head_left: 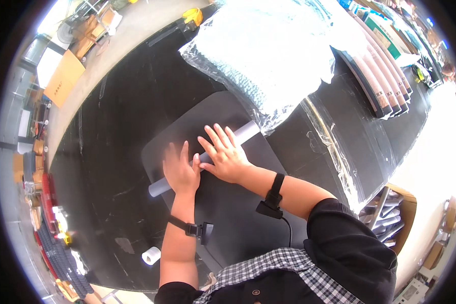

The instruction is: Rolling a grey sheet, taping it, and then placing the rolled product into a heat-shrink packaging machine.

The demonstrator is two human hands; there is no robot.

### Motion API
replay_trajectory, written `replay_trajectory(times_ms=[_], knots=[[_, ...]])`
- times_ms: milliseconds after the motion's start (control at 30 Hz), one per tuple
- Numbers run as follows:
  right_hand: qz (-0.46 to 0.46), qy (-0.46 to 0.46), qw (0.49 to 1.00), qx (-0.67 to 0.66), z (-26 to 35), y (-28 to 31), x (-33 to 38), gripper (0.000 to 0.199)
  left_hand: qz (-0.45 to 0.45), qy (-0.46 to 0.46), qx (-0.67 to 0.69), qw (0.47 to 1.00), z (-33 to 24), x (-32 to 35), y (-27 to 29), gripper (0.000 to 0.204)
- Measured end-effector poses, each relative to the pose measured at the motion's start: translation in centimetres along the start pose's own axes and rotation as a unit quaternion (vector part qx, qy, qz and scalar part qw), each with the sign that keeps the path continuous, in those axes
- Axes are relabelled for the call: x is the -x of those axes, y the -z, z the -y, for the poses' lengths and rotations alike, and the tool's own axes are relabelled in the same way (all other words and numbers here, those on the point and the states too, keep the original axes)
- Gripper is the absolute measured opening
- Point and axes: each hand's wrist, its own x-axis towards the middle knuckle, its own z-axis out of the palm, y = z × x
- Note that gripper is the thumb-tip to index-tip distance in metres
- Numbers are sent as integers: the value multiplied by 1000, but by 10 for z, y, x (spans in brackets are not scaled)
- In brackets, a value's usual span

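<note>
The person leans in at the near edge of the black desk (109,147), both bare hands on a pale tube (246,133); it lies slantwise around the middle of the desk, across a dark grey mat (238,218) with rounded corners, one end pointing toward the desk's left edge, the other toward the far right corner and stopping just beside a bright package (273,55); the left hand (181,171) is open, palm down over the tube's nearer half, fingers stretched out and a little blurred, not curled round anything; the right hand (226,156) is open too, fingers spread and pointing up the desk, laid flat over the tube further along; the thumbs come close together between them, though I cannot tell whether they touch.

Each forearm wears a black strap (275,190) with a small dark device on it; the package, wrapped in clear plastic, sits toward the far edge, part of it lost in glare; nearer the far right corner stands a stack of curved brown strips (377,76); crumpled clear plastic (339,162) trails down the right side; a small white roll (151,256) rests by the near left corner; a yellow object (192,17) shows at the far edge; a box (409,218) of grey rods stands off the right edge.
</note>
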Motion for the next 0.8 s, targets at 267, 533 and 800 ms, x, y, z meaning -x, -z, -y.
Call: replay_trajectory(times_ms=[267, 533, 800], knots=[[50, 7, 995, 91, -16, -20, -51, 56, -29, -61, 55, 996, 24, 6, 8, 51], [189, 172, 966, 37, 1, 3, -3, 50, 67, -70, 4, 995, 29, 56, 33, 47], [363, 124, 923, -17, 83, 100, 221, 43, 202, -182, 154, 950, -41, 265, 112, 49]])
